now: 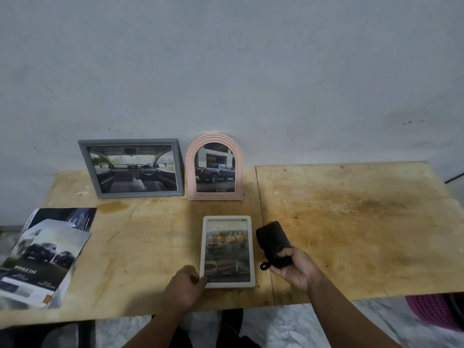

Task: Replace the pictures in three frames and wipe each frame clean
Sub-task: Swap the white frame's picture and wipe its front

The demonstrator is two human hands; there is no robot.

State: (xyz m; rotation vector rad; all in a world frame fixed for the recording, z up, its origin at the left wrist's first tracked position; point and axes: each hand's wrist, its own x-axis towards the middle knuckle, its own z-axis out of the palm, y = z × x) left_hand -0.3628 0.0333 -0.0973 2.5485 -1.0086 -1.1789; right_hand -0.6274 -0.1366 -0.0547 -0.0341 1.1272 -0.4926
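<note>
White frame [228,285] flat, 2 frames [131,194] upright

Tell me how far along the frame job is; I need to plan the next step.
Looks done: the grey frame and pink arched frame stand against the wall with car pictures in them. In hand: the white frame lies flat, its picture in; the left hand holds its corner and the right hand grips a black cloth beside it. Left: apparently wiping this frame and standing it up.

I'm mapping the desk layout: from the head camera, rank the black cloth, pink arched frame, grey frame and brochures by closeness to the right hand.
1. black cloth, gripped in the right hand
2. pink arched frame, back centre
3. grey frame, back left
4. brochures, far left edge
</note>
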